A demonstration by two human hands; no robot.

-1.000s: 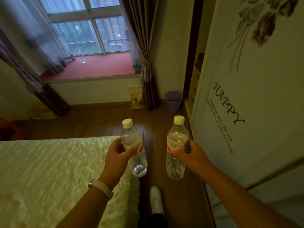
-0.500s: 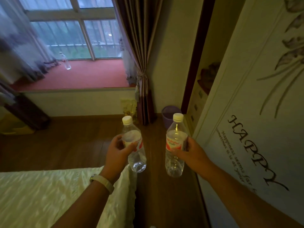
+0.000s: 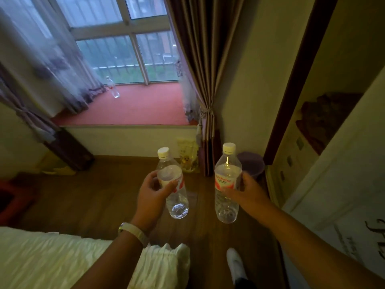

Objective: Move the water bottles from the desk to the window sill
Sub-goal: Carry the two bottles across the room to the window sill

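Note:
My left hand (image 3: 152, 197) grips a clear water bottle (image 3: 177, 203) with a white cap and a red-and-white label, tilted slightly left. My right hand (image 3: 249, 195) holds a second, similar water bottle (image 3: 226, 197) upright. Both bottles hang over the wooden floor in front of me. Ahead lies the wide window sill (image 3: 145, 107) with a red surface. A third clear bottle (image 3: 112, 87) stands on the sill near the glass at the left, beside the sheer curtain.
A bed with a pale cover (image 3: 52, 261) fills the lower left. A white wardrobe door (image 3: 343, 184) lines the right side. A brown curtain (image 3: 205, 80), a yellow bag (image 3: 187, 155) and a purple bin (image 3: 253, 163) stand below the sill's right end. My white shoe (image 3: 234, 261) is on the floor.
The view has moved forward toward the window; the sill looks larger and nearer, and the bed has slid lower in view. Both hands still carry their bottles in the same hold.

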